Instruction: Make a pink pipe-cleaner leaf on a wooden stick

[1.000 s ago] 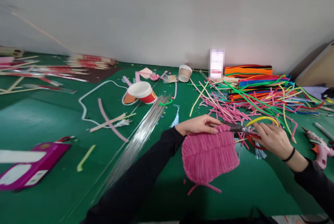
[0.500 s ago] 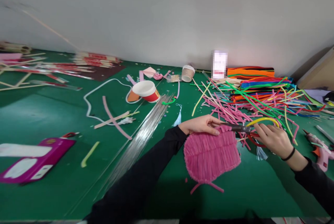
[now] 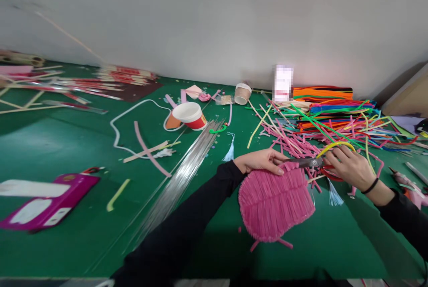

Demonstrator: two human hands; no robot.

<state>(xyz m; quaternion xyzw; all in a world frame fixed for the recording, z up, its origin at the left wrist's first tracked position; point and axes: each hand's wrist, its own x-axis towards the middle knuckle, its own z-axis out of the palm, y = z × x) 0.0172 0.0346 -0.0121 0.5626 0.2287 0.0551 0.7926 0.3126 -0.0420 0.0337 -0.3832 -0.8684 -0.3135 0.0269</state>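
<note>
- One pinch: left hand (image 3: 262, 162) clamped on the top of a pink, oval, ribbed fuzzy piece (image 3: 276, 202)
- Right hand (image 3: 351, 169) wrapped round yellow-and-red-handled metal scissors (image 3: 306, 162)
- Piece over the green counter (image 3: 321, 251) — probably light, soft, bendable; grip its rim

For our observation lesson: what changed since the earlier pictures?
The right hand, holding the scissors, has shifted slightly away from the person; the pink panel has turned slightly, near edge swinging right. Nothing was taken or released; the left hand still holds the panel.

The pink piece (image 3: 276, 204) looks fuzzy and ribbed — the scissor blades (image 3: 302, 162) smooth metal.
</note>
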